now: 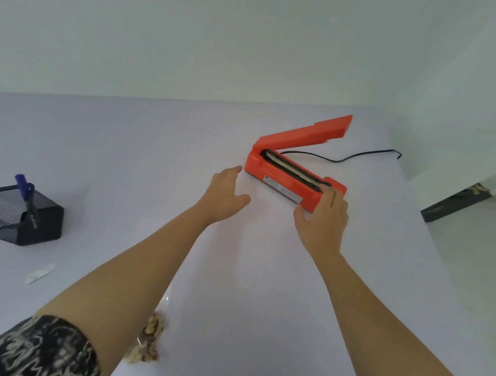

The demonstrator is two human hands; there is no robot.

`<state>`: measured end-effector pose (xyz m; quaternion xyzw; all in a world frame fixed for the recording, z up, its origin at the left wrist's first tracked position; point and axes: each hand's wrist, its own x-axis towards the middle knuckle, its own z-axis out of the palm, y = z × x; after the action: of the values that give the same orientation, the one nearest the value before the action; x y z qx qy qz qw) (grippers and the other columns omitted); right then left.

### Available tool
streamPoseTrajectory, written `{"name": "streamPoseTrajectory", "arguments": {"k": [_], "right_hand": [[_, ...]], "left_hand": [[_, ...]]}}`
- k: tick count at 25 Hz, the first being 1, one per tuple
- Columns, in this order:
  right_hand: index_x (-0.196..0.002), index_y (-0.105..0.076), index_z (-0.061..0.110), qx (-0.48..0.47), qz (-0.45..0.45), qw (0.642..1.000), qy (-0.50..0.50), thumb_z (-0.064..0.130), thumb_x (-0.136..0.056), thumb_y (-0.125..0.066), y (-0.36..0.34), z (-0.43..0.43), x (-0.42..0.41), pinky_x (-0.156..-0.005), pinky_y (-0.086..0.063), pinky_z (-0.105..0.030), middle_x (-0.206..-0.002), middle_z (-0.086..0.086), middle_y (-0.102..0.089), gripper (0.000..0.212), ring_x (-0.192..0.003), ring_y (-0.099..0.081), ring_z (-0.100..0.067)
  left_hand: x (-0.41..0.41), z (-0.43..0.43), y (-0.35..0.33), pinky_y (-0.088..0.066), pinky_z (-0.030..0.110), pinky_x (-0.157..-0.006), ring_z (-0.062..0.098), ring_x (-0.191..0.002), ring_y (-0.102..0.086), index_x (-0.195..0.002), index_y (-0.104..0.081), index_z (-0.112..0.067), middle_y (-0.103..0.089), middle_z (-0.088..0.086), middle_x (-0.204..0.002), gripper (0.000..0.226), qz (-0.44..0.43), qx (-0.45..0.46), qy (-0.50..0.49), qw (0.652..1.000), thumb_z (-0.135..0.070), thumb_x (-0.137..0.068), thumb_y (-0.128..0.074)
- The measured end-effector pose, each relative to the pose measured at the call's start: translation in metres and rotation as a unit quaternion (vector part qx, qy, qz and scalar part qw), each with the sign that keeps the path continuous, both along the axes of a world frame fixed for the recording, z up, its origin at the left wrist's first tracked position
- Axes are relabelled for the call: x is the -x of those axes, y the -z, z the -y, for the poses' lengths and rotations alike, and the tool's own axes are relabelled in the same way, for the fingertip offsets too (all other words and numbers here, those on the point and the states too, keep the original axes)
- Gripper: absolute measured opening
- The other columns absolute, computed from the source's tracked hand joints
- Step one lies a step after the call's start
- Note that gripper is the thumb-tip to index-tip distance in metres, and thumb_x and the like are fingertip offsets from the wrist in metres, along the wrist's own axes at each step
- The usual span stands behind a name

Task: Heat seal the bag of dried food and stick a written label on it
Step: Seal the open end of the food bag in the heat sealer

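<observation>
Reaching hands (228,195) flanking open sealer (290,176)

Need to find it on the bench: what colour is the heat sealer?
Orange-red heat sealer, seen in the head view.

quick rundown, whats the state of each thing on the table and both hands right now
heat sealer: lid arm raised, nothing in it
power cord: trailing behind sealer
right hand: fingers on the sealer's near end
left hand: open, beside sealer, not touching
bag of dried food: lying by the left arm, partly hidden
label: flat on table
pen: upright in mesh holder
</observation>
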<state>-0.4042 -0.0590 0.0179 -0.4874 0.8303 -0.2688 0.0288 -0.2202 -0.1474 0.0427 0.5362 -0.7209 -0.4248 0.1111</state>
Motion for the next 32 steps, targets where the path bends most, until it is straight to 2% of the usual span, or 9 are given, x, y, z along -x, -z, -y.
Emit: {"name": "streamPoseTrajectory", "arguments": {"k": [3, 5, 9, 12, 18, 24, 28, 30, 32], "right_hand": [[-0.137, -0.028, 0.004, -0.069, -0.008, 0.997, 0.014, 0.039, -0.073, -0.072, 0.005, 0.006, 0.051, -0.105, -0.031, -0.048, -0.142, -0.019, -0.035, 0.084, -0.130, -0.033, -0.036], [-0.140, -0.021, 0.002, -0.134, 0.015, 0.991, -0.003, 0.048, -0.071, -0.072, 0.014, 0.009, 0.082, -0.108, -0.028, -0.046, -0.145, -0.019, -0.033, 0.097, -0.134, -0.031, -0.035], [-0.139, -0.028, 0.005, -0.127, 0.116, 0.983, -0.057, 0.037, -0.073, -0.075, 0.020, 0.003, 0.087, -0.098, -0.041, -0.045, -0.135, -0.016, -0.044, 0.087, -0.121, -0.046, -0.033], [-0.138, -0.029, 0.008, -0.105, 0.155, 0.980, -0.067, 0.033, -0.073, -0.076, 0.018, -0.008, 0.083, -0.098, -0.042, -0.043, -0.135, -0.014, -0.044, 0.083, -0.120, -0.047, -0.030], [-0.139, -0.029, 0.010, -0.101, 0.185, 0.975, -0.068, 0.032, -0.073, -0.077, 0.011, -0.068, 0.056, -0.099, -0.039, -0.037, -0.137, -0.011, -0.043, 0.084, -0.121, -0.047, -0.027], [-0.140, -0.028, 0.009, -0.112, 0.197, 0.972, -0.057, 0.033, -0.072, -0.077, 0.010, -0.108, 0.029, -0.102, -0.041, -0.040, -0.138, -0.012, -0.042, 0.087, -0.123, -0.047, -0.028], [-0.142, -0.022, 0.005, -0.132, 0.082, 0.987, -0.028, 0.042, -0.071, -0.075, 0.002, -0.111, 0.017, -0.107, -0.030, -0.044, -0.144, -0.017, -0.033, 0.096, -0.131, -0.033, -0.031], [-0.134, -0.033, 0.005, -0.028, 0.067, 0.997, 0.012, 0.037, -0.073, -0.073, -0.003, -0.118, -0.007, -0.101, -0.036, -0.044, -0.130, -0.017, -0.042, 0.079, -0.119, -0.038, -0.028], [-0.119, -0.046, 0.007, 0.048, 0.108, 0.992, -0.033, 0.025, -0.077, -0.069, -0.001, -0.124, -0.045, -0.092, -0.045, -0.040, -0.112, -0.010, -0.050, 0.052, -0.103, -0.046, -0.023]], "left_hand": [[0.040, 0.026, -0.001, -0.025, 0.035, -0.111, 0.026, -0.139, -0.025, -0.146, -0.016, -0.004, -0.024, 0.013, -0.153, 0.071, -0.020, -0.020, -0.057, 0.998, -0.013, -0.088, -0.056], [0.066, 0.039, -0.001, -0.032, 0.034, -0.102, 0.028, -0.134, -0.033, -0.145, -0.020, -0.005, -0.033, 0.012, -0.147, 0.068, -0.037, -0.062, -0.084, 0.994, -0.009, -0.087, -0.055], [0.057, 0.046, 0.005, -0.043, 0.031, -0.083, 0.022, -0.106, -0.053, -0.133, -0.038, -0.014, -0.054, 0.007, -0.121, 0.057, -0.074, -0.092, -0.112, 0.987, -0.004, -0.080, -0.052], [0.042, 0.037, 0.012, -0.050, 0.036, -0.088, 0.022, -0.104, -0.058, -0.128, -0.044, -0.015, -0.058, 0.006, -0.118, 0.047, -0.068, -0.078, -0.133, 0.986, -0.009, -0.081, -0.050], [0.009, -0.017, 0.014, -0.049, 0.037, -0.094, 0.015, -0.105, -0.055, -0.126, -0.048, -0.015, -0.057, 0.000, -0.118, 0.039, -0.084, -0.057, -0.118, 0.988, -0.015, -0.087, -0.053], [-0.015, -0.053, 0.015, -0.044, 0.028, -0.088, 0.016, -0.105, -0.056, -0.125, -0.047, -0.012, -0.058, 0.002, -0.119, 0.038, -0.073, -0.045, -0.106, 0.991, -0.015, -0.088, -0.055], [-0.027, -0.058, 0.010, -0.040, 0.027, -0.092, 0.021, -0.120, -0.050, -0.134, -0.040, -0.009, -0.049, 0.006, -0.135, 0.051, -0.059, -0.034, -0.095, 0.993, -0.007, -0.085, -0.054], [-0.043, -0.059, 0.008, -0.036, 0.025, -0.093, 0.020, -0.123, -0.047, -0.136, -0.038, -0.008, -0.046, 0.006, -0.138, 0.055, -0.052, -0.002, -0.103, 0.993, -0.002, -0.083, -0.054], [-0.072, -0.063, 0.009, -0.037, 0.024, -0.092, 0.020, -0.119, -0.050, -0.134, -0.041, -0.007, -0.051, 0.007, -0.134, 0.052, -0.037, 0.043, -0.125, 0.991, -0.004, -0.084, -0.056]]}}
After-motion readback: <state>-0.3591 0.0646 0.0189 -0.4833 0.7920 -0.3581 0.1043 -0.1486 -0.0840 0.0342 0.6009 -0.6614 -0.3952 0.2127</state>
